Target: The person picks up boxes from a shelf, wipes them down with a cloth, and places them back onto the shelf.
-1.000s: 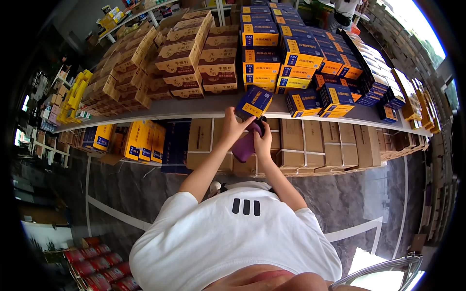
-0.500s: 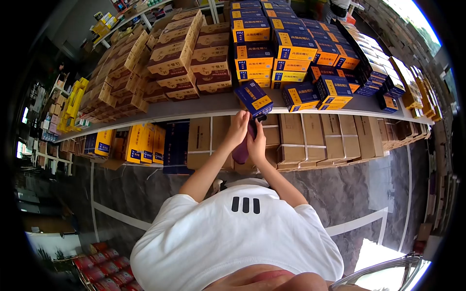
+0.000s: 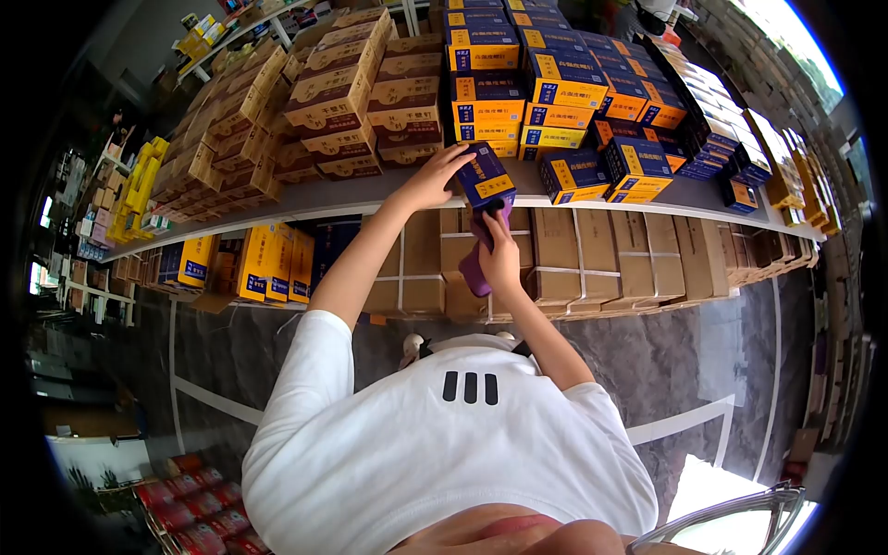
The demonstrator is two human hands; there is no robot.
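A blue and yellow screw box (image 3: 485,174) stands at the front edge of the shelf, its near end toward me. My left hand (image 3: 433,178) grips the box along its left side, fingers over the far upper corner. Just below its near end, my right hand (image 3: 501,257) is closed around a long purple object (image 3: 475,271). Its lower part shows left of the hand; the fingers hide much of the rest, and I cannot make out its exact kind. Behind the held box rise stacks of similar screw boxes (image 3: 487,113).
Brown and cream cartons (image 3: 328,102) are stacked on the shelf (image 3: 370,191) to the left. More screw boxes (image 3: 636,169) stand right of the held box. Strapped cardboard cartons (image 3: 575,259) fill the space underneath. A person (image 3: 638,20) is partly visible at the far side.
My left hand has left the purple object and moved up to the box's left side. The box has turned and shifted slightly away from me. My right hand keeps the purple object, now tilted.
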